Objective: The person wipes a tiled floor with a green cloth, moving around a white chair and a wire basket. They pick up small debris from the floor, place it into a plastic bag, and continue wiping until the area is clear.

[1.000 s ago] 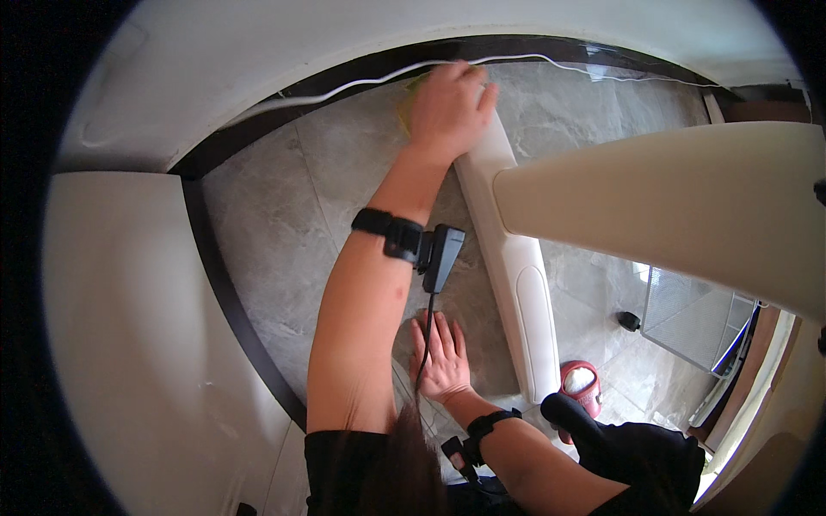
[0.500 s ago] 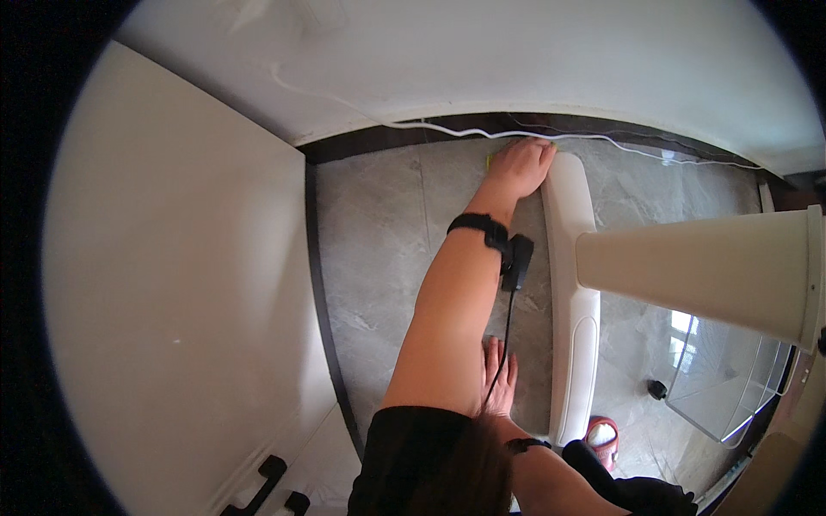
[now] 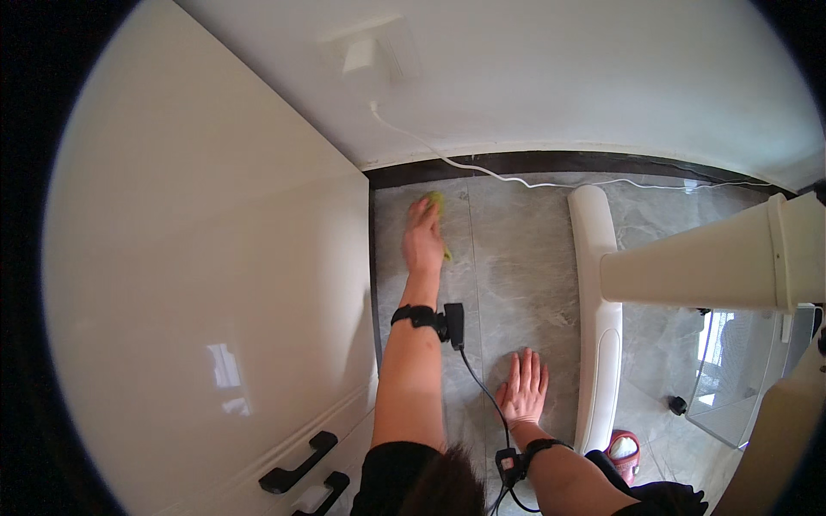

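Prob. home rm: tiled flr, red slipper, wht cabinet.

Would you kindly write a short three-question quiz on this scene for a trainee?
1. Which hand touches the yellow-green cloth?
2. True or false: the right hand lies palm down on the tiled floor.
3. Fill in the blank: the white cable leads up to a white plug on the ____.

Key: 1. the left hand; 2. true; 3. wall.

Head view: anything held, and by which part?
Left hand covers a yellow-green cloth, edges showing; exact grip hidden. Right hand lies flat on the floor, holding nothing.
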{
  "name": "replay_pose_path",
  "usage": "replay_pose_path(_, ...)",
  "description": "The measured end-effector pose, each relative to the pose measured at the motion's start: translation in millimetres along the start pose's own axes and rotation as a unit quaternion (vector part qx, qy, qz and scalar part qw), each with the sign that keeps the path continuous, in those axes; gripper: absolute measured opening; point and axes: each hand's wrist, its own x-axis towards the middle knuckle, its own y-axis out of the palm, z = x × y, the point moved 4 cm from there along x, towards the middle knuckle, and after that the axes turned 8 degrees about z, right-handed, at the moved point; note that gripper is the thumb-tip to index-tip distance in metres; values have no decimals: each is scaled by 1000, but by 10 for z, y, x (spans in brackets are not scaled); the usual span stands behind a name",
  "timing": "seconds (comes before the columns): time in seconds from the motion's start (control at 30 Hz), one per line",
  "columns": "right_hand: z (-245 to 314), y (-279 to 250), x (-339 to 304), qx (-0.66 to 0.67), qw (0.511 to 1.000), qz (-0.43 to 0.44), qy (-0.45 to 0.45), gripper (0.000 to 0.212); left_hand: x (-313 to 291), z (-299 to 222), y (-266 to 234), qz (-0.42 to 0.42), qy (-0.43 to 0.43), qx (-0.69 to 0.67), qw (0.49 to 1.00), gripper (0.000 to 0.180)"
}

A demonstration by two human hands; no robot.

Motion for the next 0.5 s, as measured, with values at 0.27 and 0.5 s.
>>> replay_pose_path(0.27, 35, -73, 28, 25, 998, 62, 22, 73, -1219, -266, -442, -52, -99, 121, 986, 31)
replay_pose_path(0.5, 54, -88, -15, 16, 1000, 7, -8, 73, -3617, -870, -1046, 166, -98, 49, 980, 38)
